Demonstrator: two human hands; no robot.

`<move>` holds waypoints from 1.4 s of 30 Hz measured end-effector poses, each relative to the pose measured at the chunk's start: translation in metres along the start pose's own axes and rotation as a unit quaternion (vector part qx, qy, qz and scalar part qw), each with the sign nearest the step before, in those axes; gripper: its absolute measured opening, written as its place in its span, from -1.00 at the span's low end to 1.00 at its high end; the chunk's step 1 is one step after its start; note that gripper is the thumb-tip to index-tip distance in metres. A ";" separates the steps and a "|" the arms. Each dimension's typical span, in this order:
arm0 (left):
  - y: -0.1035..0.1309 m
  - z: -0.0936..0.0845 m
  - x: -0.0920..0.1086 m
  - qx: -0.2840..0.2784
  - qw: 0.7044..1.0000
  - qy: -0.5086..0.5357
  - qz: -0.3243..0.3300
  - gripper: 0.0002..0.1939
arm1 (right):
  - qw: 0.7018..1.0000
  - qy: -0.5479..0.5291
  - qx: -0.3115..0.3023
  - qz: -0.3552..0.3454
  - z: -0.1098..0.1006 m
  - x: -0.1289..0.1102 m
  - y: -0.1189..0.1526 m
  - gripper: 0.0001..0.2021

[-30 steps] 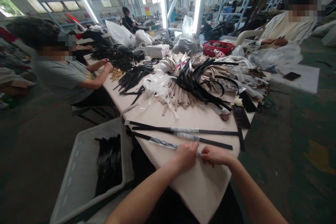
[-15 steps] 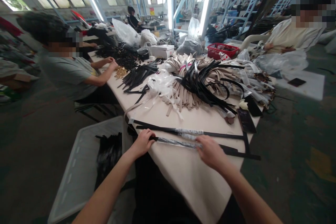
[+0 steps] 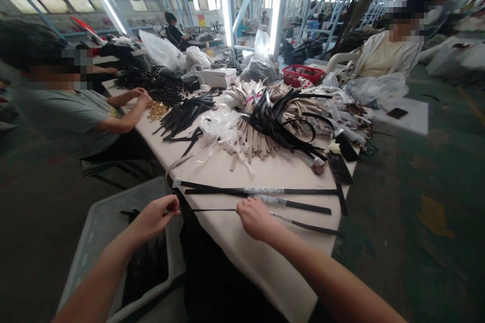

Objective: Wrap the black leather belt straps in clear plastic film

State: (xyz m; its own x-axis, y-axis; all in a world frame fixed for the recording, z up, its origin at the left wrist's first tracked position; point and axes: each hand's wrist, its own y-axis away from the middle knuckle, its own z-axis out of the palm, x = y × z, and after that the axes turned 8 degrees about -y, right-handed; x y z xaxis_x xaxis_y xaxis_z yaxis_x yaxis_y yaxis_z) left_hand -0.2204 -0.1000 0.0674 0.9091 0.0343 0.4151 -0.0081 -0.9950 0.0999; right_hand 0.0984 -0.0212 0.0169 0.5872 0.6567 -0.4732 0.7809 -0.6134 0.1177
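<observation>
Your left grip and right grip are both closed on the strap, which runs straight between them across the table's near edge. Past your right grip, it slants rightward.

The right grip hides part of the black strap, the left forearm part of the bin.
</observation>
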 end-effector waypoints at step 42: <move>-0.133 0.182 0.176 0.114 0.948 -0.210 0.209 -0.32 | 0.955 -0.121 0.134 0.236 -0.145 0.257 0.058 -0.71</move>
State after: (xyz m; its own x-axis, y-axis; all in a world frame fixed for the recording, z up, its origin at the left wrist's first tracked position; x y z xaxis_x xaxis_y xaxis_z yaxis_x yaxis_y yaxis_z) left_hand 0.0164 0.0209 -0.0375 0.9325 -0.3602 -0.0266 -0.3574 -0.9095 -0.2123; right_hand 0.3255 0.1756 0.0291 0.7683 0.1796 -0.6143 0.3407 -0.9273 0.1551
